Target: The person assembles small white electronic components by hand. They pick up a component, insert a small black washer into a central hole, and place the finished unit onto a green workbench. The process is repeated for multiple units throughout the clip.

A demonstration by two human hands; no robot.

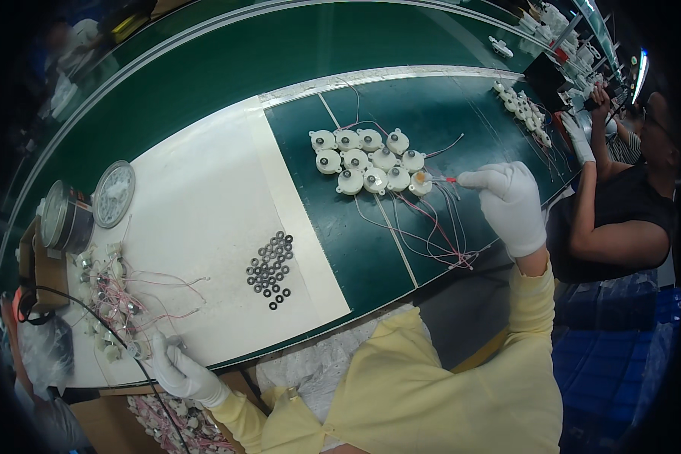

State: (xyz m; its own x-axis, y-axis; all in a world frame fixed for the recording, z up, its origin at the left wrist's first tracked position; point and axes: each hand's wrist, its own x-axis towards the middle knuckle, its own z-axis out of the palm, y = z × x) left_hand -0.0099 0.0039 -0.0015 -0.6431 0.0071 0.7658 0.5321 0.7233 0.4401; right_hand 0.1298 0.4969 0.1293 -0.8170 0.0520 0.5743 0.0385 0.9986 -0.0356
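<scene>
White round motors: 12 on the green mat, three rows of 4, each with a dark centre boss; wires trail toward the near edge. Right hand, gloved, pinches 1 thin red-marked tool, tip at the nearest-row motor on the right end. Left hand, gloved, sits just beside a wired heap of white parts, too tangled to count; can't tell whether it grips anything. Black rings: roughly 30 on the white sheet, some overlapping, so no exact count. Also 1 tin, 1 round lid-like dish beside it, 1 co-worker at right.
</scene>
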